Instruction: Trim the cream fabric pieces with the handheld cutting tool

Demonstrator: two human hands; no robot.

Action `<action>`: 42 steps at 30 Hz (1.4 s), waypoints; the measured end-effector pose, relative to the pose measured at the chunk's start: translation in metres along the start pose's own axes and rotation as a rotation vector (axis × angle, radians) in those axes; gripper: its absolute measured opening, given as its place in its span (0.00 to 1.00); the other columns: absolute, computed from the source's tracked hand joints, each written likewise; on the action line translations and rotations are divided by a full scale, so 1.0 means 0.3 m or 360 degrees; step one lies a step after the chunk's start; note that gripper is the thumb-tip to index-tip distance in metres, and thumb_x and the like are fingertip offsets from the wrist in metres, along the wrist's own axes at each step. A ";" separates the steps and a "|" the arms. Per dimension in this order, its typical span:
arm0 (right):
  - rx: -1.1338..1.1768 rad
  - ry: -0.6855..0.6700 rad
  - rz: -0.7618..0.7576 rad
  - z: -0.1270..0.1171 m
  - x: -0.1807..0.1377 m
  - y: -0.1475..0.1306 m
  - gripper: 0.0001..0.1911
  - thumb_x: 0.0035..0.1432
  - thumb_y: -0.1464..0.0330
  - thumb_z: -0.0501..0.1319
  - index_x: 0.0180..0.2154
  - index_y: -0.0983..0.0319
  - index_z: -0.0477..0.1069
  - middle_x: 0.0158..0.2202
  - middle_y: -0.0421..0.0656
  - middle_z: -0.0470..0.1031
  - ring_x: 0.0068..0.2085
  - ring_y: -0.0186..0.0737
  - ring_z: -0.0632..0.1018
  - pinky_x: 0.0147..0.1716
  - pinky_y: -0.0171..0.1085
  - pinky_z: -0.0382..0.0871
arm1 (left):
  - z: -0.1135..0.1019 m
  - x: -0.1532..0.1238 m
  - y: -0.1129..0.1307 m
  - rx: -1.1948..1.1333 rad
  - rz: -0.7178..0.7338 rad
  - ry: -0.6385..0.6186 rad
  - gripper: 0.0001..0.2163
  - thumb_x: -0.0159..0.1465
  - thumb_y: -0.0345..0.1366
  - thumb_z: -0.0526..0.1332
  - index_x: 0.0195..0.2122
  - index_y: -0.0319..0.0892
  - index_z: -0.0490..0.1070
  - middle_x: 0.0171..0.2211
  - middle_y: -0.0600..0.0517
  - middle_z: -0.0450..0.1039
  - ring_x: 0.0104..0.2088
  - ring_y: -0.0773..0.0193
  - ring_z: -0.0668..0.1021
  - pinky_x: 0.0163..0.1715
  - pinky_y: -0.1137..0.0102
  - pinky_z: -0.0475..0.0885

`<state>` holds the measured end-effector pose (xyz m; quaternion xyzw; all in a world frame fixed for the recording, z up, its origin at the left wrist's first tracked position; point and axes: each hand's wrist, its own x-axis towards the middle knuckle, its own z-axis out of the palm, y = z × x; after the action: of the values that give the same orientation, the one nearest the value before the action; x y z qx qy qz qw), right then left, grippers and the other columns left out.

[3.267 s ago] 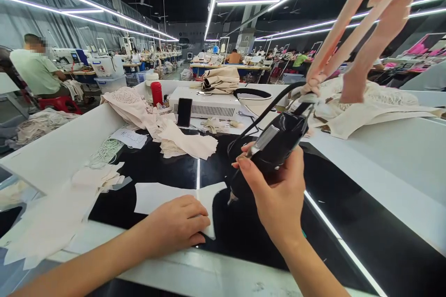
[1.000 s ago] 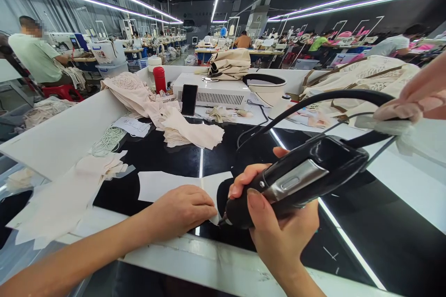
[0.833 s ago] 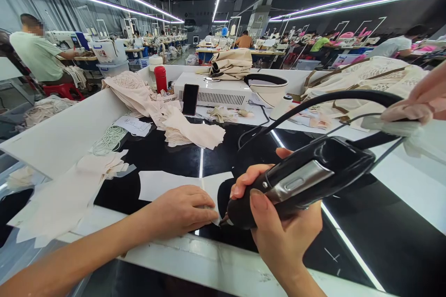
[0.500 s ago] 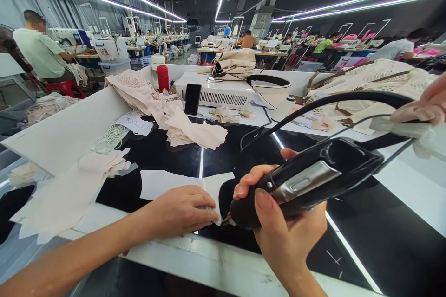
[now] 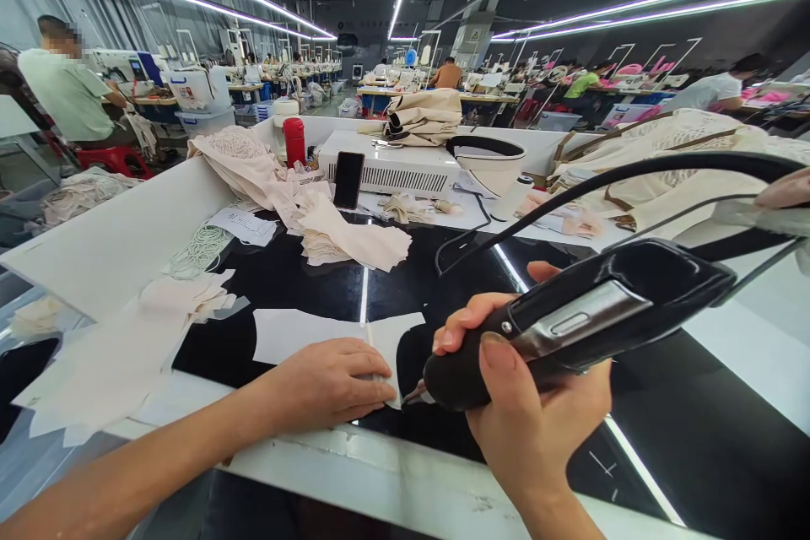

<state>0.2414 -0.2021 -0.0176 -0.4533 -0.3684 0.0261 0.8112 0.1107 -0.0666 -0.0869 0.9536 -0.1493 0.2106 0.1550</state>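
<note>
My left hand (image 5: 335,380) lies flat with fingers stretched out, pressing a white fabric piece (image 5: 297,333) onto the glossy black table top (image 5: 316,283). A pale raised strip runs across this piece beside my fingertips. My right hand (image 5: 531,405) is wrapped round a black corded handheld tool (image 5: 582,312) with a silver side plate, its exact kind unclear. The tool slants down to the left. Its narrow metal tip (image 5: 414,395) is at the fabric's lower right corner, just right of my left fingertips; whether they touch is hard to tell.
A thick black cable (image 5: 607,179) arches behind the tool. Another person's fingers (image 5: 788,190) are at the right edge beside it. Stacked cream pieces (image 5: 354,232), a phone (image 5: 348,180), a red bottle (image 5: 294,142) and a white vented box (image 5: 386,164) stand behind. More pieces (image 5: 120,346) lie left.
The tool's rear end and my right hand have shifted slightly right, while the tip stays near the fabric corner. The other person's fingers have moved toward the right edge. My left hand stays put.
</note>
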 end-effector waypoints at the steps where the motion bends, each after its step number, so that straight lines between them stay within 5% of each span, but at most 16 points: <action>1: 0.0003 -0.0004 0.0007 0.000 0.000 0.000 0.25 0.59 0.63 0.73 0.56 0.51 0.69 0.33 0.36 0.76 0.25 0.36 0.77 0.24 0.39 0.77 | 0.001 -0.001 0.000 -0.0002 0.0003 0.0007 0.09 0.76 0.32 0.56 0.48 0.41 0.76 0.47 0.46 0.79 0.51 0.59 0.80 0.58 0.65 0.74; 42: -0.0054 -0.0082 0.0078 0.012 -0.026 -0.001 0.25 0.61 0.67 0.70 0.57 0.51 0.68 0.33 0.36 0.76 0.25 0.35 0.77 0.24 0.36 0.76 | -0.015 0.009 0.009 -0.0007 0.0073 0.0033 0.09 0.77 0.32 0.55 0.47 0.40 0.76 0.44 0.47 0.80 0.49 0.60 0.80 0.56 0.66 0.74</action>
<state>0.2333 -0.2025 -0.0208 -0.4750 -0.3783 0.0514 0.7929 0.1103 -0.0681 -0.0810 0.9474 -0.1701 0.2235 0.1537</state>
